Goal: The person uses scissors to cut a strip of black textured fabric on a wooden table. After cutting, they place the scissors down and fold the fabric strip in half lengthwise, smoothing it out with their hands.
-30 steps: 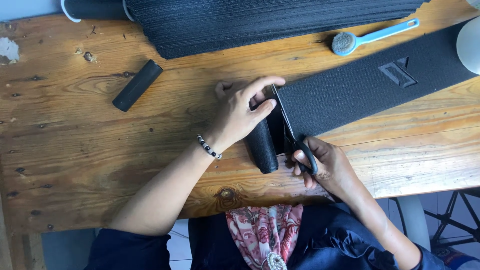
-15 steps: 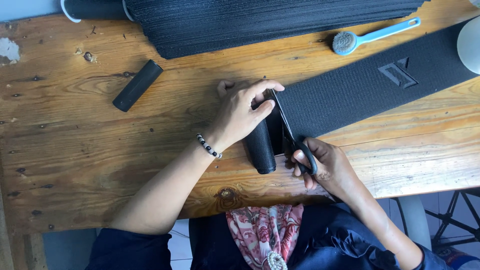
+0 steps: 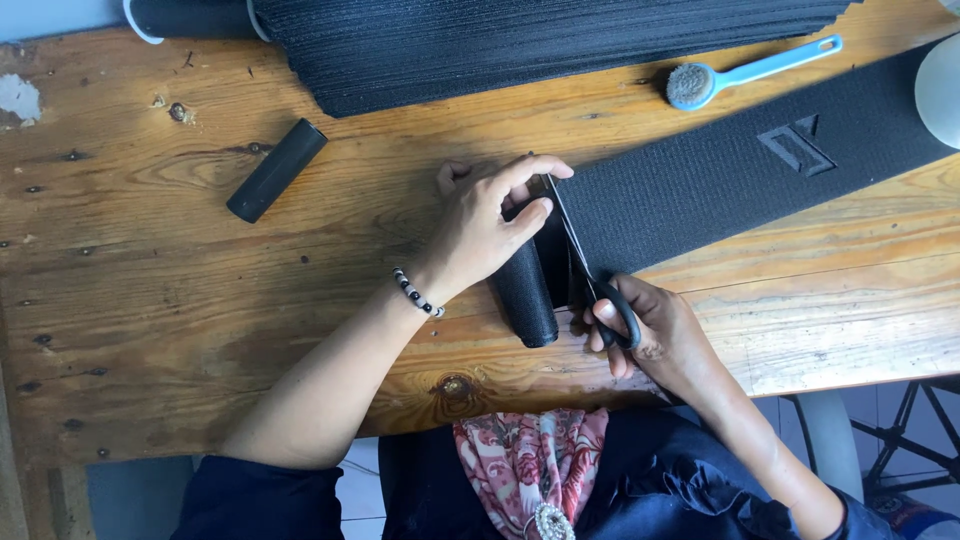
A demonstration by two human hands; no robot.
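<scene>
Your left hand (image 3: 485,225) lies flat-fingered on the rolled end (image 3: 525,290) of the black textured strip (image 3: 720,185), the palm pressing on the roll and the index finger stretched to the far edge of the strip, so the hand is spread rather than closed around anything. Your right hand (image 3: 650,335) is curled through the black handles of the scissors (image 3: 580,260), gripping them at the near edge of the wooden table (image 3: 180,300); the blades run away from you across the strip, just right of your left fingertips, with the roll lying immediately left of the blades. The strip stretches from that cut line to the far right, where a raised angular emblem (image 3: 795,145) shows on it. A short black tube (image 3: 277,170) lies well to the left of your left hand, a blue-handled brush (image 3: 745,72) sits beyond the strip at the far right, and a large black roll of material (image 3: 520,40) lies along the far edge. Compared with half a second ago, both hands keep almost the same places; the left index finger reaches slightly farther over the strip's far edge.
</scene>
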